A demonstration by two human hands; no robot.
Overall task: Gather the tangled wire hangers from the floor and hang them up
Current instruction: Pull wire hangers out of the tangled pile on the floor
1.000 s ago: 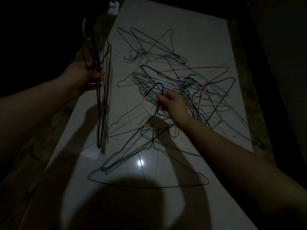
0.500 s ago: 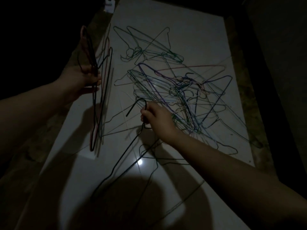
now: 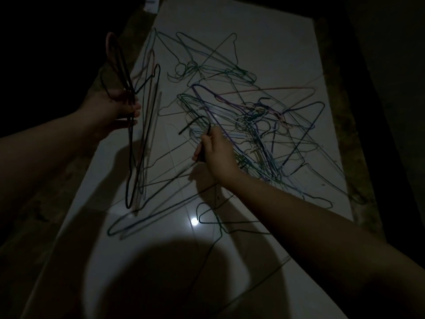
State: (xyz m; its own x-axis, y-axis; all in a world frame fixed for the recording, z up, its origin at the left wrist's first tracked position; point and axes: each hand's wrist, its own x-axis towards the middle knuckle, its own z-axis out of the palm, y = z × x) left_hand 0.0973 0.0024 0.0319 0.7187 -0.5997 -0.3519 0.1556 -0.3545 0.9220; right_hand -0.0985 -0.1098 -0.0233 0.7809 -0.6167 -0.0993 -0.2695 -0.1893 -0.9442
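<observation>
A tangle of thin wire hangers (image 3: 253, 120) in green, purple, blue and pink lies on a pale glossy floor (image 3: 264, 42). My left hand (image 3: 115, 109) grips a bunch of gathered hangers (image 3: 138, 134) by their necks, held upright at the left; their bodies hang down past my wrist. My right hand (image 3: 216, 150) grips the neck of a dark hanger (image 3: 147, 208) just below its hook, at the pile's near-left edge. That hanger's body slants down to the left over the floor. Another green hanger (image 3: 207, 217) lies loose near my right forearm.
Rough dark ground (image 3: 46, 203) borders the pale floor on the left, and a dark strip (image 3: 345, 134) runs along its right side. A small white object (image 3: 151, 3) sits at the far top edge. A lamp glare (image 3: 194, 221) and my head's shadow fall on the near floor.
My right hand has pulled the dark hanger out of the pile toward me and to the left, then lifted it slightly. The left hand's bunch has stayed roughly where it was.
</observation>
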